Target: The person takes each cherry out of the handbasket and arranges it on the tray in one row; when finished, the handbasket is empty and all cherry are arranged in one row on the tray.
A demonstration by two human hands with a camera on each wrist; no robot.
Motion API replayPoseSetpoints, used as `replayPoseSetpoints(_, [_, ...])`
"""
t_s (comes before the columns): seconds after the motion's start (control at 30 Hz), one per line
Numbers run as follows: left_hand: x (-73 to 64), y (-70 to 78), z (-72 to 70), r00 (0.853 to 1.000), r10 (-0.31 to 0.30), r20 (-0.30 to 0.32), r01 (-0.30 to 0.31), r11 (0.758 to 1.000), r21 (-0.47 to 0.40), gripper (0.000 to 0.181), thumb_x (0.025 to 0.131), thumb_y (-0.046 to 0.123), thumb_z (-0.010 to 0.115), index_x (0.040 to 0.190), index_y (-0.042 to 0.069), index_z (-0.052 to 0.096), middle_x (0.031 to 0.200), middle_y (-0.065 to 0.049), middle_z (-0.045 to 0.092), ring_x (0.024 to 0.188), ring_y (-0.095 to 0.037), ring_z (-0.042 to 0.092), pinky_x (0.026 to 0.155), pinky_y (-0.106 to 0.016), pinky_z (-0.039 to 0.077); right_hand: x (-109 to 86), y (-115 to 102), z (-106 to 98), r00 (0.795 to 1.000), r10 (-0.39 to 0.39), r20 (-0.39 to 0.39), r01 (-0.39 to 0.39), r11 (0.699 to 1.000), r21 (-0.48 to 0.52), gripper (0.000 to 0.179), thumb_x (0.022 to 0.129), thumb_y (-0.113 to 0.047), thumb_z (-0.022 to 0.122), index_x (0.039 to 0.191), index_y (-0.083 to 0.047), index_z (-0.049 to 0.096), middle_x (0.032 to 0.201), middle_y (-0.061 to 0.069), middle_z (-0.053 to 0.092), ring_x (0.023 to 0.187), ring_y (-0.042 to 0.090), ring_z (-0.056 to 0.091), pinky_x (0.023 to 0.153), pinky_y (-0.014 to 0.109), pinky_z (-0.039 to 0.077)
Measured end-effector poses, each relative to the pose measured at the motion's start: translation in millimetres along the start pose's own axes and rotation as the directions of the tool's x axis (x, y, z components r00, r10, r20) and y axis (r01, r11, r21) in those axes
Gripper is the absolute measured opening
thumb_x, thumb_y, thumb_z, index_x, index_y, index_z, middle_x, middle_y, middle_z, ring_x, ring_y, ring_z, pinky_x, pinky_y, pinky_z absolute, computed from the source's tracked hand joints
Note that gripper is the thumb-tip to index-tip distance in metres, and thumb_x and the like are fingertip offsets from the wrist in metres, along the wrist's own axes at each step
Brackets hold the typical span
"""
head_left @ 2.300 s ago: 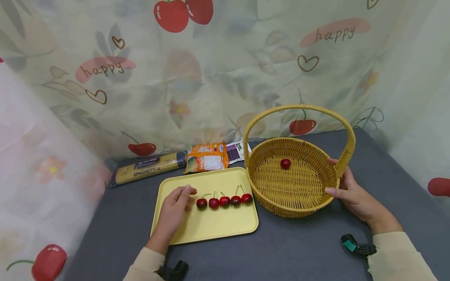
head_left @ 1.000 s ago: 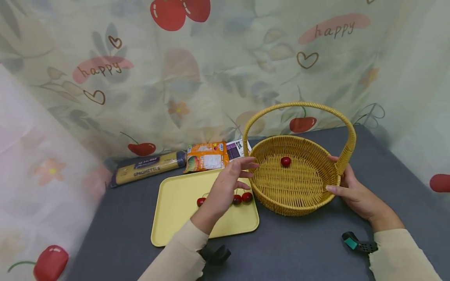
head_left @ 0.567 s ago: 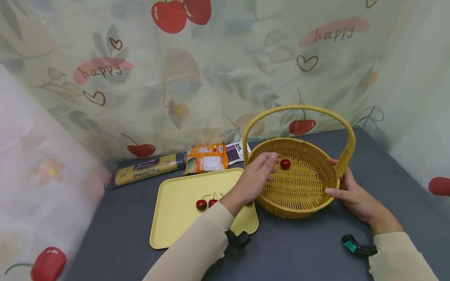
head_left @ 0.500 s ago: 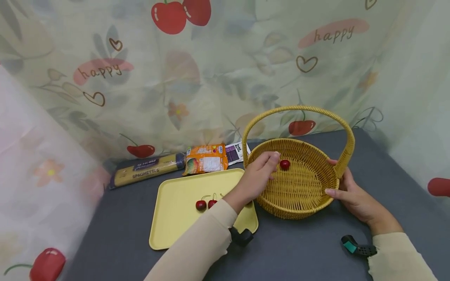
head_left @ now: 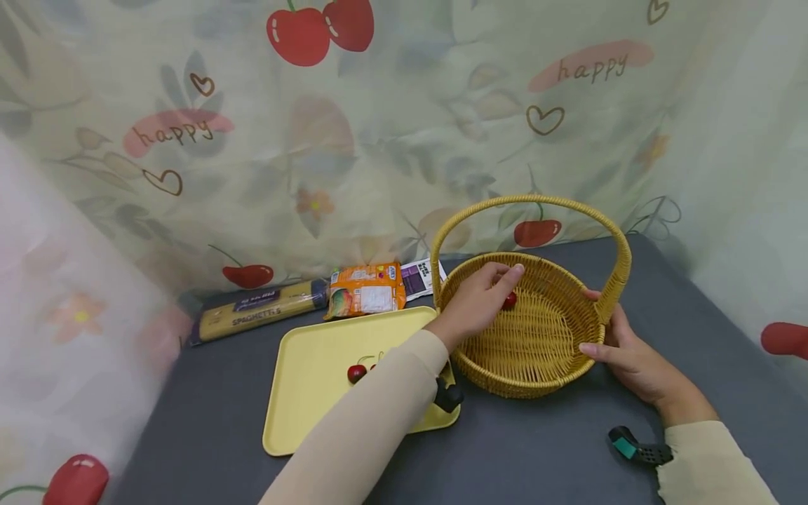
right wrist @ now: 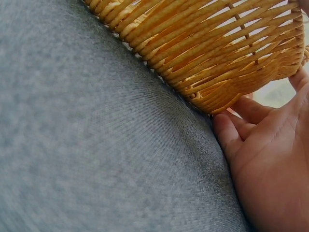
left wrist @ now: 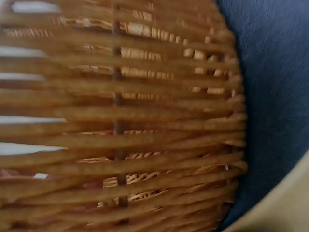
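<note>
Inside the wicker basket [head_left: 536, 344], near its back, lies a dark red cherry [head_left: 510, 301], partly covered by my left hand [head_left: 478, 300]. That hand reaches over the left rim with its thumb raised above the cherry; its other fingertips are hidden, so whether they pinch the cherry does not show. My right hand [head_left: 640, 368] grips the basket's right rim below the handle, thumb on the inner side. In the right wrist view its fingers [right wrist: 231, 133] lie against the wicker near the base. On the yellow tray [head_left: 303, 393] a stemmed cherry [head_left: 356, 373] shows; my left sleeve covers most others.
Behind the tray lie a spaghetti pack [head_left: 259, 312], an orange snack bag [head_left: 367, 290] and a purple-white packet [head_left: 419, 279]. The basket's tall handle [head_left: 536, 200] arches over its opening. A printed curtain [head_left: 379, 154] rises behind the grey cloth-covered table [head_left: 530, 456].
My left hand has moved from beside the tray's row of cherries, rightward and over the rim into the basket, up to the cherry there. The right hand keeps its hold on the basket.
</note>
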State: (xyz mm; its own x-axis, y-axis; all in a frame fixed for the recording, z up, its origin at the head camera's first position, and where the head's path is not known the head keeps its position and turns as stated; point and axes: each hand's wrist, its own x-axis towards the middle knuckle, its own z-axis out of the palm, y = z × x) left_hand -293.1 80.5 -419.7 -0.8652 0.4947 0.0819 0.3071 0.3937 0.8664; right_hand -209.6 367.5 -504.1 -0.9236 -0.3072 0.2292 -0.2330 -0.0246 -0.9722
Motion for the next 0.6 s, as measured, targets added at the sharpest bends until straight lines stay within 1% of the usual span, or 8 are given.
replayPoseSetpoints(0.07, [5.9, -1.6, 3.3, 1.000, -0.008, 0.016, 0.007, 1.000, 0.011, 0.073, 0.110, 0.073, 0.038, 0.151, 0.017, 0.060, 0.141, 0.002, 0.063, 0.126, -0.016, 0.060, 0.106, -0.043, 0.050, 0.1, 0.1, -0.2, 1.000, -0.004, -0.002, 0.004, 1.000, 0.000, 0.085, 0.104, 0.011, 0.057, 0.170, -0.022, 0.014, 0.169, 0.021, 0.008, 0.145, 0.012, 0.034, 0.105, 0.018, 0.033])
replayPoseSetpoints(0.1, [8.6, -2.8, 5.4, 1.000, -0.014, 0.022, 0.013, 1.000, 0.017, 0.074, 0.109, 0.074, 0.038, 0.151, 0.016, 0.060, 0.142, 0.001, 0.062, 0.128, -0.016, 0.059, 0.107, -0.043, 0.049, 0.1, 0.2, -0.2, 1.000, -0.005, -0.002, 0.005, 1.000, -0.001, 0.085, 0.104, 0.011, 0.057, 0.170, -0.022, 0.014, 0.169, 0.021, 0.009, 0.145, 0.012, 0.034, 0.104, 0.018, 0.033])
replayPoseSetpoints(0.27, [16.7, -9.4, 14.3, 0.998, -0.034, 0.057, 0.030, 0.996, 0.081, 0.076, 0.109, 0.073, 0.039, 0.154, 0.014, 0.058, 0.157, -0.002, 0.052, 0.143, -0.016, 0.049, 0.115, -0.041, 0.042, -1.4, 0.4, 1.1, 1.000, -0.009, 0.003, 0.009, 1.000, -0.001, 0.086, 0.104, 0.012, 0.056, 0.170, -0.022, 0.014, 0.170, 0.019, 0.008, 0.145, 0.013, 0.036, 0.105, 0.018, 0.033])
replayPoseSetpoints(0.33, [18.7, -11.0, 15.9, 0.996, -0.034, 0.079, 0.025, 0.994, 0.109, 0.079, 0.109, 0.073, 0.041, 0.157, 0.013, 0.055, 0.160, -0.002, 0.049, 0.145, -0.016, 0.047, 0.117, -0.040, 0.041, -1.3, -0.6, 0.9, 1.000, -0.015, 0.003, 0.015, 1.000, -0.001, 0.086, 0.104, 0.012, 0.056, 0.170, -0.022, 0.014, 0.170, 0.018, 0.007, 0.146, 0.013, 0.035, 0.105, 0.018, 0.033])
replayPoseSetpoints(0.43, [19.9, -13.4, 17.4, 0.992, -0.042, 0.120, 0.023, 0.987, 0.157, 0.081, 0.108, 0.073, 0.046, 0.159, 0.010, 0.053, 0.157, -0.004, 0.049, 0.137, -0.016, 0.051, 0.113, -0.038, 0.044, -0.4, -2.0, 0.4, 1.000, -0.022, 0.002, 0.022, 1.000, -0.003, 0.086, 0.104, 0.012, 0.056, 0.171, -0.022, 0.014, 0.171, 0.018, 0.005, 0.146, 0.014, 0.034, 0.105, 0.018, 0.033])
replayPoseSetpoints(0.5, [20.1, -15.7, 18.0, 0.989, -0.050, 0.142, 0.022, 0.981, 0.192, 0.079, 0.108, 0.070, 0.051, 0.157, 0.008, 0.055, 0.150, -0.005, 0.052, 0.128, -0.015, 0.054, 0.107, -0.036, 0.047, 0.2, -2.1, 0.4, 1.000, -0.023, 0.004, 0.023, 1.000, -0.005, 0.086, 0.104, 0.012, 0.056, 0.171, -0.022, 0.013, 0.171, 0.020, 0.004, 0.146, 0.014, 0.033, 0.105, 0.018, 0.033])
replayPoseSetpoints(0.6, [19.9, -19.0, 18.6, 0.984, -0.064, 0.165, 0.019, 0.966, 0.259, 0.069, 0.108, 0.059, 0.062, 0.153, 0.007, 0.059, 0.133, -0.003, 0.057, 0.114, -0.013, 0.054, 0.097, -0.032, 0.049, 0.8, -0.9, 0.6, 1.000, -0.019, 0.006, 0.019, 1.000, -0.008, 0.087, 0.104, 0.012, 0.056, 0.171, -0.022, 0.013, 0.170, 0.021, 0.005, 0.146, 0.014, 0.033, 0.105, 0.018, 0.034])
